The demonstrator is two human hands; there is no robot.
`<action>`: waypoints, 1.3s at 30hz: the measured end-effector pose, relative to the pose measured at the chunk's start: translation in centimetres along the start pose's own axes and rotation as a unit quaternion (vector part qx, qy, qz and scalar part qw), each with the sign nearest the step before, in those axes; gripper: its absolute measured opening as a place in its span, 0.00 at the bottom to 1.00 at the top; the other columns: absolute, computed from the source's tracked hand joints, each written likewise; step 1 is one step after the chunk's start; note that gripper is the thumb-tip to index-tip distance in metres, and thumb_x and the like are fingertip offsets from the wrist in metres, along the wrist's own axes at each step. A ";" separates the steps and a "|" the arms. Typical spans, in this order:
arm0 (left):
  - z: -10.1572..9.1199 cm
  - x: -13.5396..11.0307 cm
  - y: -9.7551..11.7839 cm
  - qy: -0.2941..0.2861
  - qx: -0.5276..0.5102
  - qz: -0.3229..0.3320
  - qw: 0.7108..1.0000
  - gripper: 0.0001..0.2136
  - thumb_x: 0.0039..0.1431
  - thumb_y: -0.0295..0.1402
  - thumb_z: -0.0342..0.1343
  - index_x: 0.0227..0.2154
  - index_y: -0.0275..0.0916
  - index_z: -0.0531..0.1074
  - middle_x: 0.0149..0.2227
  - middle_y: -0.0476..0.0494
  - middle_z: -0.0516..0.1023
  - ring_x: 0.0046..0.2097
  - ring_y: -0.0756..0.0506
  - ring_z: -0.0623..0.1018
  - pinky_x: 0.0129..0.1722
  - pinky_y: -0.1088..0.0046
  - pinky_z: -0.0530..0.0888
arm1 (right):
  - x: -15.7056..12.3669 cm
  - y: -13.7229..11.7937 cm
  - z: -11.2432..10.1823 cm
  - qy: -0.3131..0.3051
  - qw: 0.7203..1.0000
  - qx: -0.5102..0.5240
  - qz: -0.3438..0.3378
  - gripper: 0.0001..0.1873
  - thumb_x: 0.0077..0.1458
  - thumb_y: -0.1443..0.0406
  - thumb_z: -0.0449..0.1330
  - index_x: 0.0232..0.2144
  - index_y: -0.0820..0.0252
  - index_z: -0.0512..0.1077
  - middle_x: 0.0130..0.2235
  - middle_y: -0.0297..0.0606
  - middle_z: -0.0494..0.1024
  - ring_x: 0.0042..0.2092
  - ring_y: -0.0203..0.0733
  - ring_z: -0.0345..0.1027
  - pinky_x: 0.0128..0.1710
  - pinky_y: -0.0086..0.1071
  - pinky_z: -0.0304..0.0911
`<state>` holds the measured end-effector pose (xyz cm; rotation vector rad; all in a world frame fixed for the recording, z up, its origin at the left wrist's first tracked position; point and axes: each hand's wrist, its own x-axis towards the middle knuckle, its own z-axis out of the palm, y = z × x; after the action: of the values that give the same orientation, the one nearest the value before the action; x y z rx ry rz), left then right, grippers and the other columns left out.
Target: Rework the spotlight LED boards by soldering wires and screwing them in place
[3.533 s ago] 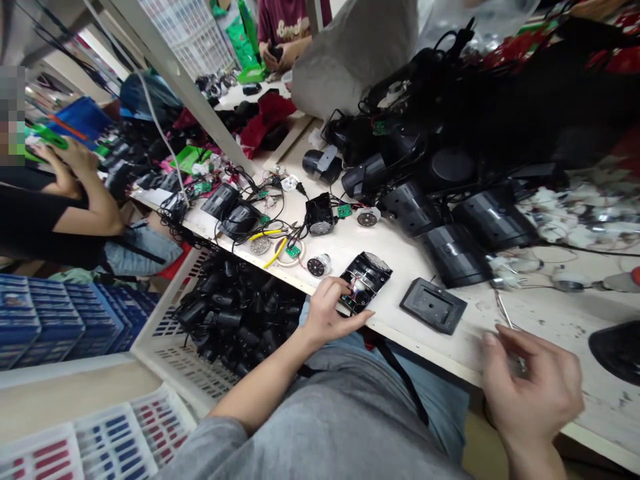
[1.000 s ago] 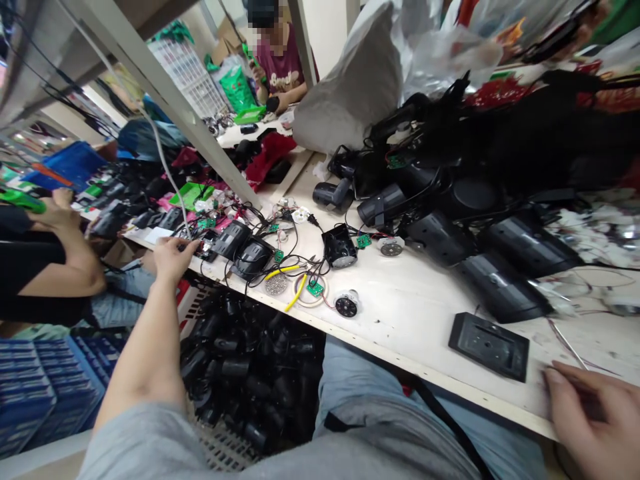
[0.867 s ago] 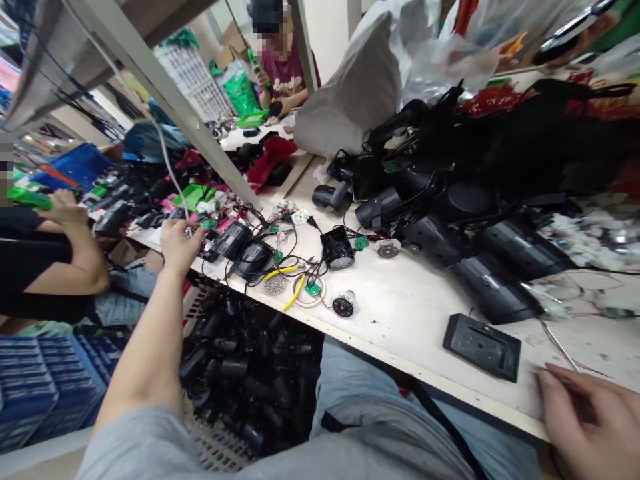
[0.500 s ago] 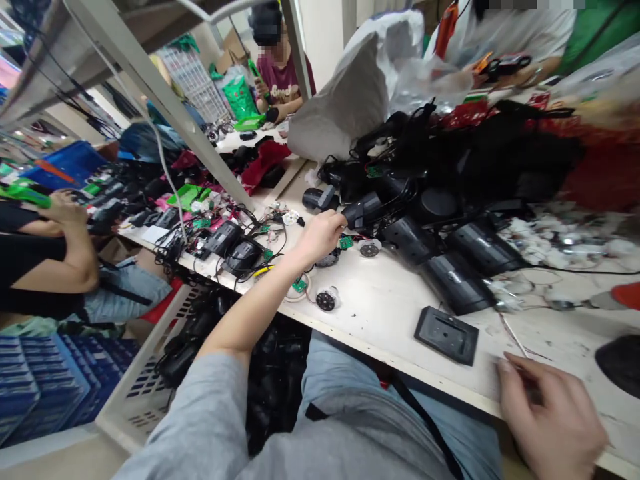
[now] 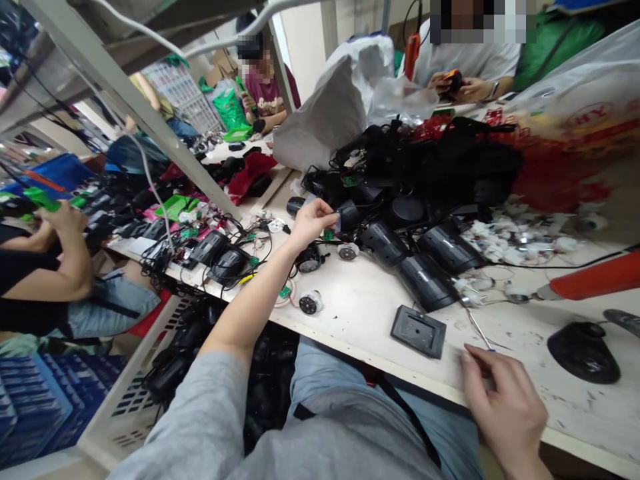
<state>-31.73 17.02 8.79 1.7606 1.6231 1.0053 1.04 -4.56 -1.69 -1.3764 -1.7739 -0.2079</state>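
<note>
My left hand (image 5: pixel 313 221) is pinched over the pile's near edge, with a small translucent bluish piece (image 5: pixel 337 221) at its fingertips. Just beyond lie black cylindrical housings (image 5: pixel 349 215). Below the hand are a green circuit board (image 5: pixel 329 235) and round LED modules (image 5: pixel 347 251). At the table's front edge, my right hand (image 5: pixel 505 393) is curled, thumb and fingers bent inward. A thin pale rod (image 5: pixel 479 327) with a bluish end runs up to its fingers; what the palm holds is hidden. A black rectangular plate (image 5: pixel 419 331) lies to its left.
Larger black housings (image 5: pixel 427 280) and white parts (image 5: pixel 523 240) cover the table behind. An orange-handled tool (image 5: pixel 595 277) and a black base (image 5: pixel 583 352) are at right. A slanted shelf post (image 5: pixel 150 120) crosses the left. Co-workers sit left and opposite; a white basket (image 5: pixel 135 393) stands below.
The view has shifted, bringing more of the orange-handled tool into sight. My left fingers now show the translucent piece near the black housings. My right hand stays curled by the table edge.
</note>
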 end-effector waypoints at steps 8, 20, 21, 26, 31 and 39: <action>0.5 -2.1 6.0 -0.025 -0.342 0.018 0.939 0.17 0.49 0.38 0.70 0.29 0.37 0.67 0.29 0.47 0.81 0.30 0.51 0.81 0.27 0.81 0.71 | 0.0 0.2 0.2 0.011 1.000 -0.001 -0.010 0.07 0.66 0.65 0.57 0.37 0.62 0.73 0.32 0.37 0.76 0.29 0.36 0.69 0.33 0.30 0.63; -0.5 -5.5 9.2 -0.037 -0.319 0.067 0.945 0.18 0.48 0.41 0.72 0.29 0.37 0.69 0.28 0.47 0.82 0.28 0.50 0.80 0.31 0.75 0.76 | 0.0 0.1 0.1 0.004 1.000 0.023 0.008 0.09 0.66 0.64 0.56 0.35 0.60 0.74 0.30 0.36 0.77 0.28 0.36 0.69 0.31 0.30 0.63; -0.7 -5.4 8.8 -0.024 -0.316 0.063 0.946 0.18 0.48 0.42 0.72 0.29 0.37 0.69 0.29 0.46 0.82 0.28 0.50 0.80 0.30 0.75 0.76 | 0.0 0.1 0.0 0.004 1.000 0.025 0.008 0.09 0.66 0.65 0.56 0.35 0.60 0.74 0.30 0.36 0.77 0.28 0.36 0.69 0.31 0.30 0.63; -2.9 -3.8 7.3 0.068 -0.289 0.066 0.952 0.18 0.48 0.42 0.71 0.29 0.38 0.69 0.30 0.46 0.82 0.27 0.51 0.79 0.24 0.78 0.71 | 0.0 0.1 0.2 -0.004 0.999 0.029 0.019 0.10 0.66 0.63 0.55 0.35 0.59 0.74 0.30 0.36 0.78 0.27 0.37 0.70 0.30 0.30 0.64; -6.0 -0.7 5.7 0.125 -0.230 0.104 0.960 0.14 0.51 0.38 0.69 0.29 0.37 0.70 0.29 0.47 0.81 0.25 0.52 0.77 0.28 0.78 0.74 | -0.1 0.2 -0.1 -0.025 0.997 0.045 0.065 0.11 0.65 0.60 0.56 0.34 0.58 0.75 0.30 0.37 0.79 0.28 0.38 0.71 0.31 0.32 0.65; -7.6 3.6 1.6 0.165 -0.163 0.112 0.966 0.11 0.53 0.34 0.67 0.27 0.38 0.69 0.27 0.49 0.79 0.25 0.52 0.76 0.27 0.78 0.74 | 4.4 0.5 1.6 -0.031 0.988 0.035 0.146 0.19 0.63 0.51 0.57 0.42 0.60 0.76 0.38 0.43 0.77 0.37 0.45 0.71 0.40 0.38 0.68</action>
<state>-36.94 19.58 15.08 1.6348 1.3570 1.6446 0.53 -0.26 0.22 -1.5848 -1.5895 0.0568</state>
